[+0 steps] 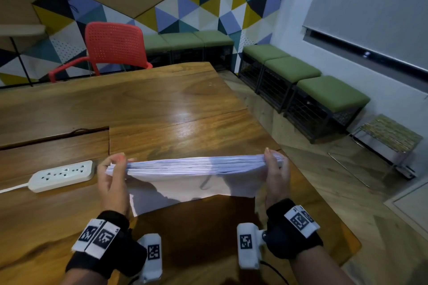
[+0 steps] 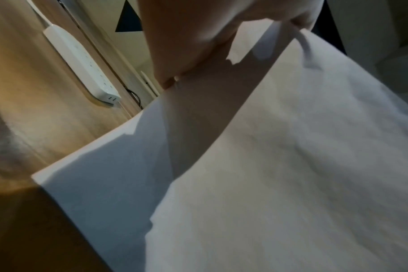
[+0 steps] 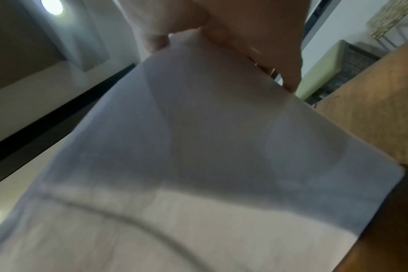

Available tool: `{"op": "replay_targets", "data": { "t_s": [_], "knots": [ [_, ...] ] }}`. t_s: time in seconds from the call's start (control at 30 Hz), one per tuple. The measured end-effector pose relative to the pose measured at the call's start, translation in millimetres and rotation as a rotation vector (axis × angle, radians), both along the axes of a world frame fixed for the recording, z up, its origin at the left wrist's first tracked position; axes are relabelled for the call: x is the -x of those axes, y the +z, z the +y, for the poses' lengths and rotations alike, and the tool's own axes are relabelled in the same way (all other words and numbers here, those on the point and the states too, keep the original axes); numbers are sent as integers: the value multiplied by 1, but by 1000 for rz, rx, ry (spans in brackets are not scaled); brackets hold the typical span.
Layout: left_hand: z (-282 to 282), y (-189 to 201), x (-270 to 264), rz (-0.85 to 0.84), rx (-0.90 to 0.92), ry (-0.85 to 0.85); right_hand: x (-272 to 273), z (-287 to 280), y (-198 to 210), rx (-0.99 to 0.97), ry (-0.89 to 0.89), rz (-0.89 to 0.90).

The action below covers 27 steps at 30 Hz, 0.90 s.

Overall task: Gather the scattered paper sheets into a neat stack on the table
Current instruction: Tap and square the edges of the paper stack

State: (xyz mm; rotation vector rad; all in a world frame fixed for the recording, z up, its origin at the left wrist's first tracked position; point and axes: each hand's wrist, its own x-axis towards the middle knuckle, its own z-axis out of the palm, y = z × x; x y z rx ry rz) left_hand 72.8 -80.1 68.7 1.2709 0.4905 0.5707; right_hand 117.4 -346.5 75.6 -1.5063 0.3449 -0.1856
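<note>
A thick bundle of white paper sheets [image 1: 196, 166] stands on its long edge on the wooden table [image 1: 162, 104], its top edges showing as a fanned band. My left hand [image 1: 113, 176] grips the bundle's left end, thumb on the near face. My right hand [image 1: 275, 171] grips the right end the same way. The nearest sheet sags toward me and hangs lower on the left. In the left wrist view the sheets [image 2: 280, 165] fill the frame below my fingers [image 2: 175, 46]. The right wrist view shows the paper [image 3: 198, 147] under my fingers [image 3: 256, 46].
A white power strip [image 1: 62, 174] with its cord lies on the table left of my left hand. A red chair [image 1: 113, 46] stands at the table's far side. Green-cushioned stools [image 1: 301, 81] line the wall on the right, beyond the table's right edge.
</note>
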Motion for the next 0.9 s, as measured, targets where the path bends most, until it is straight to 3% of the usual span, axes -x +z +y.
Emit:
{"op": "replay_targets", "data": {
  "t_s": [0.17, 0.33, 0.53, 0.6, 0.7, 0.77, 0.9],
  "knots": [
    [5, 0, -6, -9, -50, -26, 1, 2, 1, -48, 128, -80],
    [20, -5, -8, -52, -59, -223, -5, -17, -9, 3, 363, -130],
    [33, -14, -10, 147, -301, -310, -5, -33, 3, 23, 590, -28],
    [33, -16, -11, 167, -311, -301, -4, -31, 7, 80, 567, 1],
    [23, -10, -8, 137, -312, -227, -7, -24, -2, 171, 350, 3],
    [15, -5, -6, 96, -326, -167, -6, -18, -4, 147, 252, -3],
    [8, -12, 4, 112, -314, -125, 3, -11, -9, 77, 227, 34]
  ]
}}
